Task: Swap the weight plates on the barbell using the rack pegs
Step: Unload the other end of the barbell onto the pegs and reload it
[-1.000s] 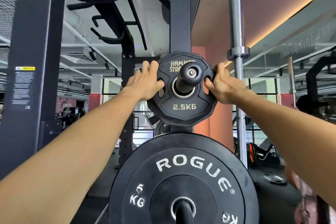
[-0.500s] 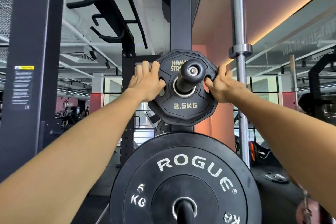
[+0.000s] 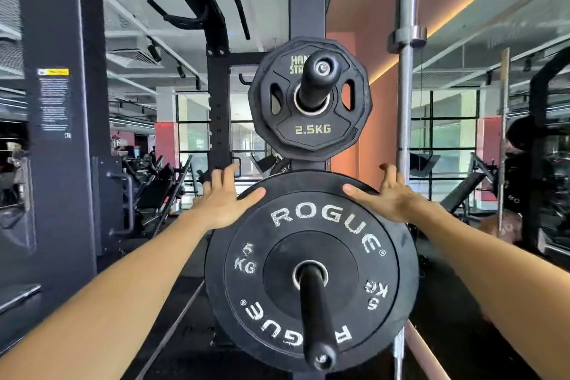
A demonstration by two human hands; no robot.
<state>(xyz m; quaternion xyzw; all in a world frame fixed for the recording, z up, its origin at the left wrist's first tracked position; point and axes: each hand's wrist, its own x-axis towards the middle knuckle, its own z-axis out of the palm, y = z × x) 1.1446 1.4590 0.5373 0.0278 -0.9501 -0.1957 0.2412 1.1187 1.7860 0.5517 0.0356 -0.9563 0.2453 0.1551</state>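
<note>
Above both hands, 2.5 kg plate (image 3: 309, 99) now released on upper peg (image 3: 317, 77). Left hand (image 3: 225, 203) and right hand (image 3: 385, 199), fingers spread, have dropped onto 5 kg plate (image 3: 311, 268) rim; grip not closed; removal likely next.

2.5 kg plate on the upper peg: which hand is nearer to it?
Neither, clearly. Left hand and right hand both sit below the 2.5 kg plate, on the upper edges of the 5 kg Rogue plate.
</note>
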